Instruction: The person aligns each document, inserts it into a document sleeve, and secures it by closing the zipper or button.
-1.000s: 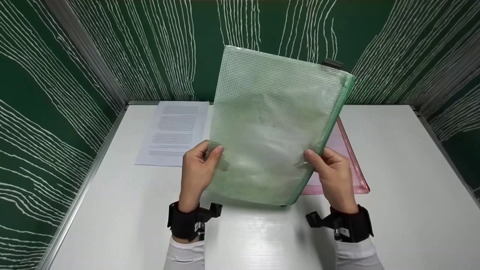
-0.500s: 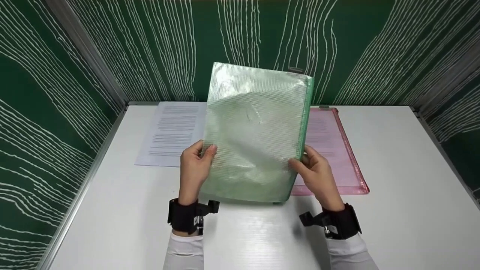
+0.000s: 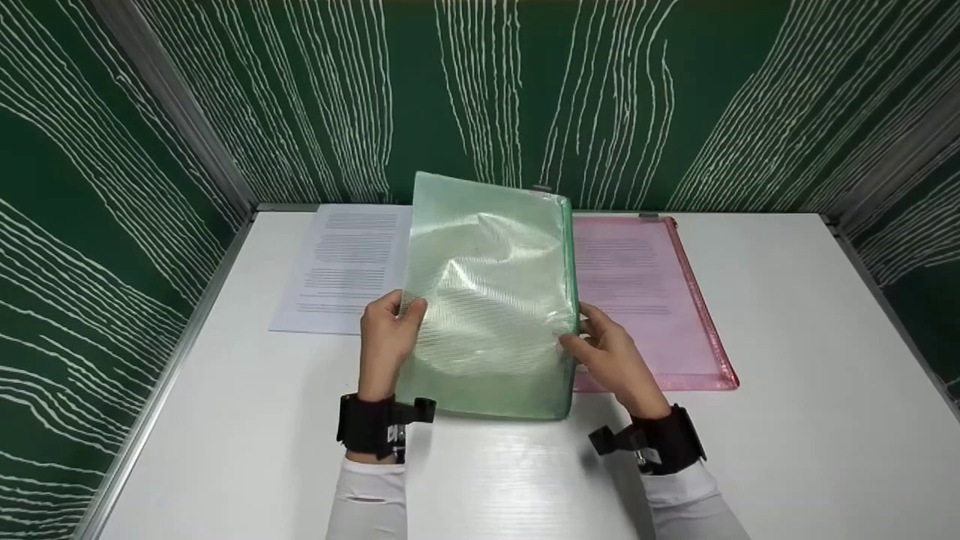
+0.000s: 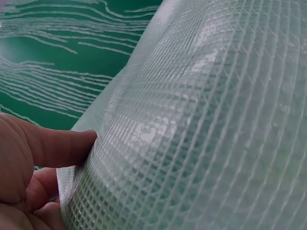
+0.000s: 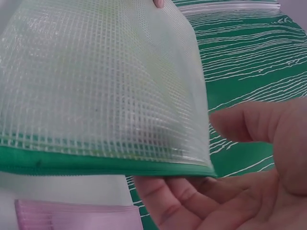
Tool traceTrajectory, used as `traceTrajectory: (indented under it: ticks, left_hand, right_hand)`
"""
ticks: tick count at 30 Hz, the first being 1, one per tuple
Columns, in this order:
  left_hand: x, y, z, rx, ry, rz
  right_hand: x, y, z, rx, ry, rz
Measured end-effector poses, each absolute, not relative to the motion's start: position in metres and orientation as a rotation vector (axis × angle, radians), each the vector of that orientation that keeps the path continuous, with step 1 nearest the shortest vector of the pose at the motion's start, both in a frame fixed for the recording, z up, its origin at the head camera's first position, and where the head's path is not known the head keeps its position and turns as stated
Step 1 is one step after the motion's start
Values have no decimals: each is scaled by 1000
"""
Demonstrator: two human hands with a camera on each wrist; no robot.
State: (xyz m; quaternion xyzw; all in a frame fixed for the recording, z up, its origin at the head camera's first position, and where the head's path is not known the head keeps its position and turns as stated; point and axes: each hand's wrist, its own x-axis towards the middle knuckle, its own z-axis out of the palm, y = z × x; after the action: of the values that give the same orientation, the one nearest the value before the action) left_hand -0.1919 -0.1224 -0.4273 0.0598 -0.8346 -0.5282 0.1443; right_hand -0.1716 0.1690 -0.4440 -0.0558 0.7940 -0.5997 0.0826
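Note:
A translucent green mesh zipper file bag (image 3: 491, 300) is held up tilted over the table, its green zipper edge (image 5: 105, 163) on the right. My left hand (image 3: 386, 341) pinches its left side, thumb in front and fingers behind, as the left wrist view shows up close. At the zipper edge is my right hand (image 3: 615, 360); in the right wrist view its fingers (image 5: 168, 201) lie under that edge while the thumb stands apart from the mesh. The parts of the fingers behind the bag are hidden.
On the white table (image 3: 795, 420), printed paper (image 3: 349, 262) lies at the back left, partly behind the green bag. A pink zipper file bag (image 3: 637, 300) with a printed sheet inside lies right of centre. Green panels (image 3: 420, 97) with white lines rise around the table.
Both hands have brought the green file bag down and to the left, its top leaning away. The right hand has moved left with it, uncovering more of the pink bag.

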Motion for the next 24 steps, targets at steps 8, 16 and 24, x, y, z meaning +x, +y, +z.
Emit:
traceTrajectory:
  ticks: [8,16,24]
  left_hand:
    - [-197,-126,-444,296,-2487,-1520]
    - [-203,-130,-456,351,-2571,-1432]
    - [-204,-134,-454,399,-2736,-1424]
  right_hand:
    - [-172,164,-455,-94,2299,-1653]
    - [-172,161,-459,-63,2242,-1622]
    - [-174,162,-465,-51,2267,-1594]
